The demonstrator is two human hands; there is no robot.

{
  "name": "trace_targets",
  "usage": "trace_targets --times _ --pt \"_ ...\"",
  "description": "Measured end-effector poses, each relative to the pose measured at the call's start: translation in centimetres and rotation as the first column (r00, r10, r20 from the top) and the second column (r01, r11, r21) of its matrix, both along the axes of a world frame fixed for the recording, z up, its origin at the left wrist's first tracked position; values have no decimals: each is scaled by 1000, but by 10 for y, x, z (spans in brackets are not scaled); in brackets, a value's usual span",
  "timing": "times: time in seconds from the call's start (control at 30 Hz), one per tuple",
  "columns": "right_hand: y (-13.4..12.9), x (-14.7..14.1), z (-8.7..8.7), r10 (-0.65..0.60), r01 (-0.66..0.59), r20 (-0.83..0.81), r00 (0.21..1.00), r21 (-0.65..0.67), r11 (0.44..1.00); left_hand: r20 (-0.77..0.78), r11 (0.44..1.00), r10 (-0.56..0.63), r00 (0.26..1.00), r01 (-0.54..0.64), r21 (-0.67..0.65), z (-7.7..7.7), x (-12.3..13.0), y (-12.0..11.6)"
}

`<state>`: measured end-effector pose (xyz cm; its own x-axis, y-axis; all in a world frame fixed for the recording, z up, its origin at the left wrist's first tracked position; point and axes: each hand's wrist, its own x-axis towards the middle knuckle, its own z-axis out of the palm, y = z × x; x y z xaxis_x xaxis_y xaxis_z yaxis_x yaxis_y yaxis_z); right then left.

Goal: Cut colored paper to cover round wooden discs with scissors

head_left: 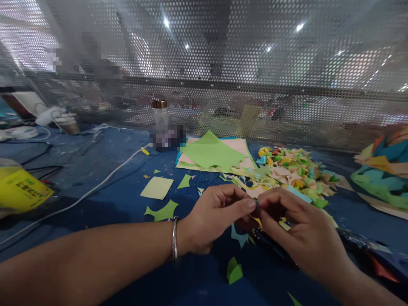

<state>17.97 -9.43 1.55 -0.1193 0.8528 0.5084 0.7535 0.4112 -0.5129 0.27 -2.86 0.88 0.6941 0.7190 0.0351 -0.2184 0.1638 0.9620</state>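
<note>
My left hand (219,219) and my right hand (296,223) meet in the middle of the view, fingertips pinched close together. A tiny dark bit shows between the fingertips; the fingers cover most of it, so its kind cannot be told. Below the hands lies a folded green paper piece (235,270). A light blue paper scrap (239,236) rests just under the left fingers. Left of the hands are a green paper offcut (162,211) and a pale yellow paper square (157,188).
Behind the hands lies a stack of coloured paper sheets (213,151), beside a heap of small paper pieces (293,170). A layered paper bundle (382,170) stands far right. A white cable (105,180), a jar (160,114) and a yellow packet (22,189) are leftward. Perforated metal panel (223,55) closes the back.
</note>
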Motion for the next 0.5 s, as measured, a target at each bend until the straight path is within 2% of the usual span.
trace_targets --times 0.13,0.5 --pt "1 1 0 -20 20 -16 1000 11 1000 42 1000 8 999 -7 -20 -1 2 -1" --pt "0 4 -6 -46 44 -48 998 -57 997 24 1000 13 1000 -12 -27 -5 3 3"
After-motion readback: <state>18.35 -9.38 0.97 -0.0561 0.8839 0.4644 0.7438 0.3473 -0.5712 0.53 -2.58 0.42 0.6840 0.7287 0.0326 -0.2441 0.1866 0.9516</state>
